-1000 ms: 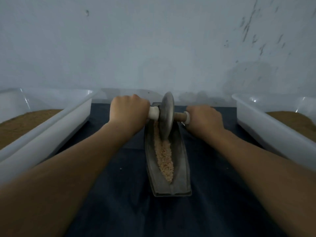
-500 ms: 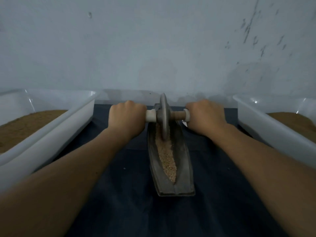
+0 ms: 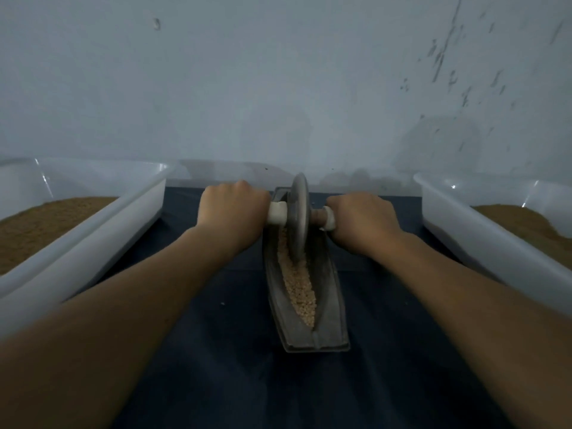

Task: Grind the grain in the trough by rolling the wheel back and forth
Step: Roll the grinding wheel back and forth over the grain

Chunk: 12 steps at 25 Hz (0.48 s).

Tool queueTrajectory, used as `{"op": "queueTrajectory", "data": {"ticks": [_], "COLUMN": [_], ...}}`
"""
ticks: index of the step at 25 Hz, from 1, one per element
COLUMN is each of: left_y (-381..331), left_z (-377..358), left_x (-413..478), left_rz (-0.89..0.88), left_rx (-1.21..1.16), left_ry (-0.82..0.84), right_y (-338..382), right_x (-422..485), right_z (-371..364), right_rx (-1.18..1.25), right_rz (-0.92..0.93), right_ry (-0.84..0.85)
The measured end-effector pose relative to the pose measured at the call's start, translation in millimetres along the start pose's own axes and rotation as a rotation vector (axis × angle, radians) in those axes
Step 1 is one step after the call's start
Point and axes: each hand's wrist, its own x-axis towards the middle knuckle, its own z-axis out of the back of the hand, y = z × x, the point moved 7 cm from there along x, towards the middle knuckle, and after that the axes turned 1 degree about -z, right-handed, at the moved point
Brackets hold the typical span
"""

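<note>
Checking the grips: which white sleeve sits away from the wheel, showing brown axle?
The right sleeve, by the right hand; the left sleeve butts against the wheel.

A pale grey-blue wall (image 3: 278, 88) with dark scratches (image 3: 445, 57) at upper right stands behind a dark blue cloth (image 3: 235, 382); light is dim.

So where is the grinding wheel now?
In the head view, the grinding wheel stands at the far end of the trough, between the left hand and right hand.
</note>
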Motion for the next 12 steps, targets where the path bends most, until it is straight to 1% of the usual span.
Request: {"op": "queueTrajectory", "data": {"ticks": [1,2,3,5,6,7,8,9,10,12], "left_y": [1.5,3.4,5.7,13.6,18.9,23.7,26.1,22.6,18.0,16.2], "left_z": [-1.3,0.6,6.2,19.5,26.2,27.4,22.4,13.5,4.0,-9.9], "left_x": [-0.2,-8.0,-23.3,-60.9,-75.2,-77.2,-73.4,-66.8,-52.7,-20.3], "left_rz": [-0.007,-0.047,-0.098,-0.206,-0.23,-0.224,-0.182,-0.144,-0.085,0.057], "left_rx": [-0.013,-0.014,-0.037,-0.029,-0.034,-0.036,-0.046,-0.029,-0.024,-0.089], "left_ry": [0.053,0.059,0.007,-0.189,-0.261,-0.285,-0.234,-0.166,-0.105,0.025], "right_y": [-1.9,-2.5,-2.0,-0.5,-3.0,-7.6,-8.3,-4.0,1.4,8.1], "right_x": [-1.4,-11.6,-27.4,-68.4,-84.6,-88.6,-84.1,-73.9,-56.6,-17.2], "right_z": [0.2,4.8,12.7,32.6,41.5,43.5,41.4,35.9,28.7,22.5], "right_rx": [0.005,-0.016,-0.052,-0.129,-0.102,-0.071,-0.062,-0.102,-0.166,-0.124], "right_rz": [-0.007,0.028,0.098,0.211,0.232,0.231,0.212,0.17,0.122,0.019], "right_ry": [0.031,0.004,-0.106,-0.358,-0.445,-0.457,-0.429,-0.37,-0.299,-0.118]}}
